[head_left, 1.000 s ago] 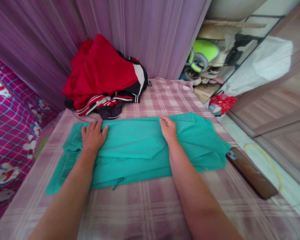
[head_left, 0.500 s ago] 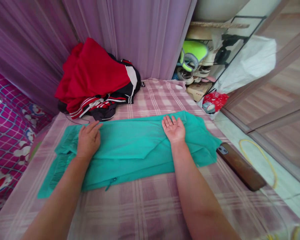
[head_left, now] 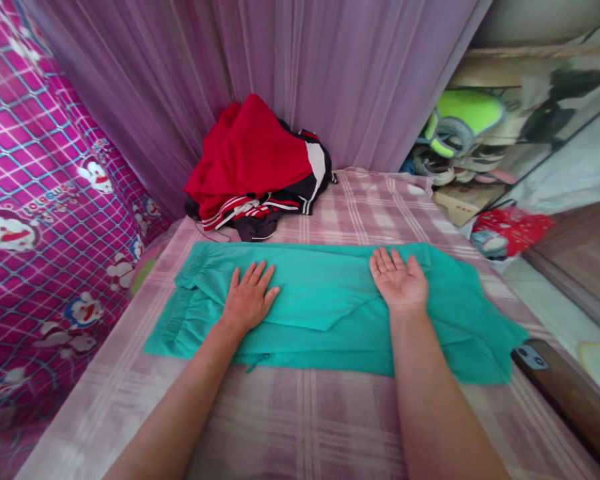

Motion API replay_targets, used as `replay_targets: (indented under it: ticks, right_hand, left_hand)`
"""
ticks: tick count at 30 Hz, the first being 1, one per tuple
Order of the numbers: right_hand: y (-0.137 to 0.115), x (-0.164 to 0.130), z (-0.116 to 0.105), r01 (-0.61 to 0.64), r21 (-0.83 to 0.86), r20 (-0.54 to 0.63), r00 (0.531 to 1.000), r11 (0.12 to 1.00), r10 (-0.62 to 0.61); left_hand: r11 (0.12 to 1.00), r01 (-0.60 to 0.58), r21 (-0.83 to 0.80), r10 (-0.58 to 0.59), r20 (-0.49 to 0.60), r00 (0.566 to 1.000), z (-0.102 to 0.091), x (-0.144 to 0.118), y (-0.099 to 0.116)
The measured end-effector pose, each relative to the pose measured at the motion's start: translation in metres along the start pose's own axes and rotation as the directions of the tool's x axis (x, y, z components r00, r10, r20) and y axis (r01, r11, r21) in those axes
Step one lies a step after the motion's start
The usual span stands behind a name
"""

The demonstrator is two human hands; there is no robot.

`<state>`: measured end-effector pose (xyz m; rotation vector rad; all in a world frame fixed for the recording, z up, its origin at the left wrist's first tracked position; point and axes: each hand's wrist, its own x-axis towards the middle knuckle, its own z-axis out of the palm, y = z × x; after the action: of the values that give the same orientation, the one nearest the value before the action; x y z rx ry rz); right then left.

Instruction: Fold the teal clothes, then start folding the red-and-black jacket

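Teal cloth (head_left: 325,303) looks soft, light, floppy; my left hand (head_left: 247,300) lies spread flat on it, right hand (head_left: 400,283) open, palm up; I'd grip edges.

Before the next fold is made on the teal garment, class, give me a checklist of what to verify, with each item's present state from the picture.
1. Left hand flat on the teal garment, palm down: ok.
2. Right hand on the garment: ok, though it lies palm up.
3. Garment lies flat on the checked sheet: mostly ok; a diagonal flap edge shows between the hands.
4. Red and black clothes pile apart from the garment: ok.
5. Phone off the garment: cannot tell; it sits right at the garment's right corner.
6. Drawstring at the near edge tucked in: not ok.
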<state>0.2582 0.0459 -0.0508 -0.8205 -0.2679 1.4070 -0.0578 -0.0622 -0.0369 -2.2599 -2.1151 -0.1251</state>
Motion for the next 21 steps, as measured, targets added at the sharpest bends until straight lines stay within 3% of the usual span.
replay_targets:
  ticks: [8,15,21]
  right_hand:
    - [-0.002,-0.003,0.0,-0.006,-0.02,-0.022,1.0,1.0,0.005]
    - [-0.003,-0.001,-0.003,-0.012,-0.024,-0.018,1.0,1.0,0.012]
    - [-0.003,-0.005,0.002,-0.012,-0.039,-0.028,1.0,0.999,0.011]
  left_hand:
    - [0.968,0.252,0.017,-0.249,-0.091,0.964,-0.005,-0.013,-0.043]
    - [0.96,0.28,-0.025,-0.281,-0.046,0.959,-0.002,-0.01,-0.043]
    - [0.96,0.281,-0.017,-0.281,-0.068,0.957,0.0,-0.011,-0.04]
